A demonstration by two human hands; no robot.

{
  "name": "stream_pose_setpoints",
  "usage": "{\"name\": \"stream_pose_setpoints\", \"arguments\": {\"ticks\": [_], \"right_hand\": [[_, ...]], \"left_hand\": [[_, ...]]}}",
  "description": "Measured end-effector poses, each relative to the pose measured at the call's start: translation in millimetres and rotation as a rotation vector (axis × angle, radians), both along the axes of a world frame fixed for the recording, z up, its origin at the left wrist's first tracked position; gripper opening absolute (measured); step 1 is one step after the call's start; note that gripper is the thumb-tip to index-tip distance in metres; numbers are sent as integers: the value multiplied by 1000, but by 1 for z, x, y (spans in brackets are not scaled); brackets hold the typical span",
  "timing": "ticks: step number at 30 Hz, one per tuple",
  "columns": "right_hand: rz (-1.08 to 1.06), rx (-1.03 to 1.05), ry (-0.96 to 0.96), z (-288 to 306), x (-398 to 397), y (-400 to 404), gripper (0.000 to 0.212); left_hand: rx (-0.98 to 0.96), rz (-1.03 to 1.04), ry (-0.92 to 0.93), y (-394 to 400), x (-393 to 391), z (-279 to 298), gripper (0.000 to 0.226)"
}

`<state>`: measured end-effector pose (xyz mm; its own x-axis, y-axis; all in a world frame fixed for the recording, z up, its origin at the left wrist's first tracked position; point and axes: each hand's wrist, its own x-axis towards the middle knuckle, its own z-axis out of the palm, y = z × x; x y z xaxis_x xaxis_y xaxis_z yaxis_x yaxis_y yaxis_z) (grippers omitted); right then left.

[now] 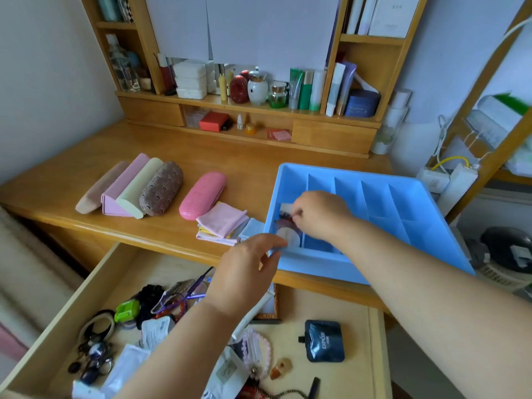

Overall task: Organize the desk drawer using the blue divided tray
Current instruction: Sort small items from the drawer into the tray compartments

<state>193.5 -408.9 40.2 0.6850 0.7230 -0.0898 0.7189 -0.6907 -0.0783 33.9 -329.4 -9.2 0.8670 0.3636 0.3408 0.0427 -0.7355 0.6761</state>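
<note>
My right hand reaches into the leftmost compartment of the blue divided tray, fingertips pinching a small packet lying there on other flat sachets. Just below it, my left hand grips the tray's near left corner. Left of both, folded cloths and eyeglass cases lie on the desk. Below, the open drawer holds clutter.

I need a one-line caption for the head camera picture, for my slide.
Right hand places small packets in the blue divided tray's leftmost slot while left hand steadies its front edge above the open drawer.
</note>
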Motion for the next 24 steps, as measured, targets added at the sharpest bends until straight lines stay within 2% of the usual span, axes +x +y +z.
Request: {"name": "stream_pose_setpoints", "arguments": {"ticks": [2, 4, 6, 8, 10, 13, 15, 18, 21, 24], "right_hand": [[8, 313, -13, -1, -9, -27, 19], [130, 661, -95, -8, -35, -62, 14], [237, 720, -72, -28, -70, -97, 15], [262, 562, 118, -64, -99, -122, 15], [206, 310, 354, -99, -122, -134, 13], [191, 61, 504, -146, -145, -133, 18], [195, -107, 490, -165, -162, -125, 16], [264, -375, 383, -184, -185, -119, 37], [300, -461, 276, -198, -197, -122, 45], [287, -436, 277, -205, -199, -130, 44]], "left_hand": [[75, -5, -57, 0, -7, 0, 23], [64, 24, -157, 1, -24, -7, 19], [35, 65, -133, 1, -50, -24, 16], [0, 117, 31, 2, -83, -52, 18], [-57, 161, 231, 4, -116, -79, 19], [-97, 198, 492, 9, -153, -106, 26], [-79, 232, 594, 13, -170, -116, 24], [-47, 302, 622, 20, -186, -121, 25], [-23, 261, 682, 25, -186, -125, 59], [52, 142, 896, 19, -165, -127, 92]]}}
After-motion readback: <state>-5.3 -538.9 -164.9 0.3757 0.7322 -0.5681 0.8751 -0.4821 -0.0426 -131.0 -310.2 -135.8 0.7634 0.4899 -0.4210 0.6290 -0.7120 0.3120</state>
